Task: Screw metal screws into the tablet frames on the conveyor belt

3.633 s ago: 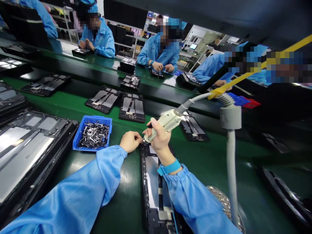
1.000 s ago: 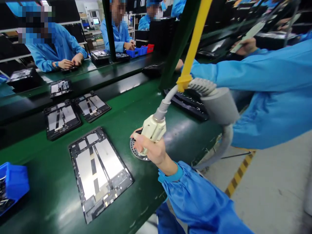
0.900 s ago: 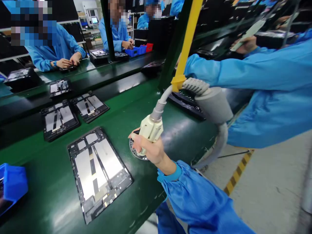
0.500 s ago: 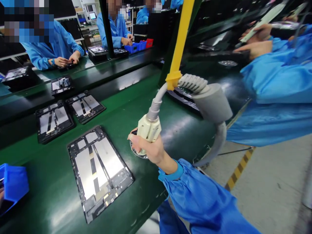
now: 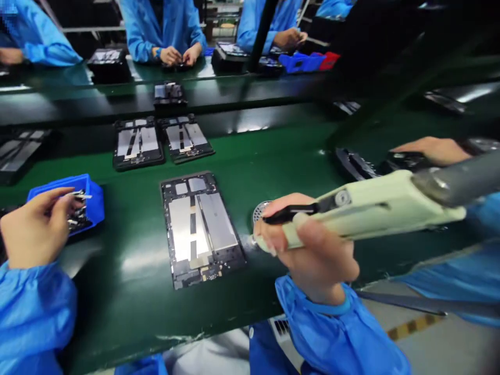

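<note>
Cream-coloured electric screwdriver is clenched in the right hand, its tip held low over the green belt and just beside a round mesh disc; whether the tip touches the belt cannot be told. A small metal clip is pinched by the left hand at a blue bin, where more clips are heaped. Between the hands, a tablet frame is laid flat on the belt, with further frames set beyond it. A co-worker's hand is seen at right.
</note>
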`<action>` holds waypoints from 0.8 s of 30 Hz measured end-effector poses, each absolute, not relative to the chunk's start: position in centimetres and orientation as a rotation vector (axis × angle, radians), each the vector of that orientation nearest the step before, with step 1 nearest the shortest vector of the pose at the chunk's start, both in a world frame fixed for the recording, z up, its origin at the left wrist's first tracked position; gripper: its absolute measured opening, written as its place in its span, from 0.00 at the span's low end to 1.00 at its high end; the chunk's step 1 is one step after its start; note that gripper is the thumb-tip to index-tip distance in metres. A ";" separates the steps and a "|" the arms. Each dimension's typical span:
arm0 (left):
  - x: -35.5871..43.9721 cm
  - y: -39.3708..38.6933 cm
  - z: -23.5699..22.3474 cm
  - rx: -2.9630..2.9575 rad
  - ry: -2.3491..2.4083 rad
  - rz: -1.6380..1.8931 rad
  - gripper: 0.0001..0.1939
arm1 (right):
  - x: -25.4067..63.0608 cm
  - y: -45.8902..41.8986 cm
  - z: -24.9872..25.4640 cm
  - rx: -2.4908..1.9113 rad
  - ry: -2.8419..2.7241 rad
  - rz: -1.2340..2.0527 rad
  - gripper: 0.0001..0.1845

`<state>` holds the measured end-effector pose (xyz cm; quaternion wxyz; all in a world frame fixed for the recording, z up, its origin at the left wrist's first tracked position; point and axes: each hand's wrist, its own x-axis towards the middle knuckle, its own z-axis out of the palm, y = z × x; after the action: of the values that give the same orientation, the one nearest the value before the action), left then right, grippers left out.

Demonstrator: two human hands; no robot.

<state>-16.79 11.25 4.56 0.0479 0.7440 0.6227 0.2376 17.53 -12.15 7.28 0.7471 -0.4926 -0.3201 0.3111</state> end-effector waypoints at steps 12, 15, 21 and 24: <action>-7.0 5.1 4.1 2.077 1.015 0.746 0.13 | 12.6 -12.1 5.6 -1.155 -0.879 1.019 0.21; -4.6 4.5 3.7 2.022 0.955 0.694 0.10 | 12.5 -12.3 5.6 -1.135 -0.896 1.022 0.19; 0.9 2.1 1.4 1.795 0.709 0.524 0.10 | 12.9 -12.8 5.7 -1.177 -1.096 0.956 0.20; 2.4 1.1 0.0 1.774 0.709 0.421 0.09 | 13.1 -12.7 5.3 -1.136 -1.132 0.942 0.18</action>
<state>2.43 1.10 0.01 0.5584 0.7523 0.3005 0.1786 13.07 -12.71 5.34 0.5978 -0.4897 -0.4879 0.4060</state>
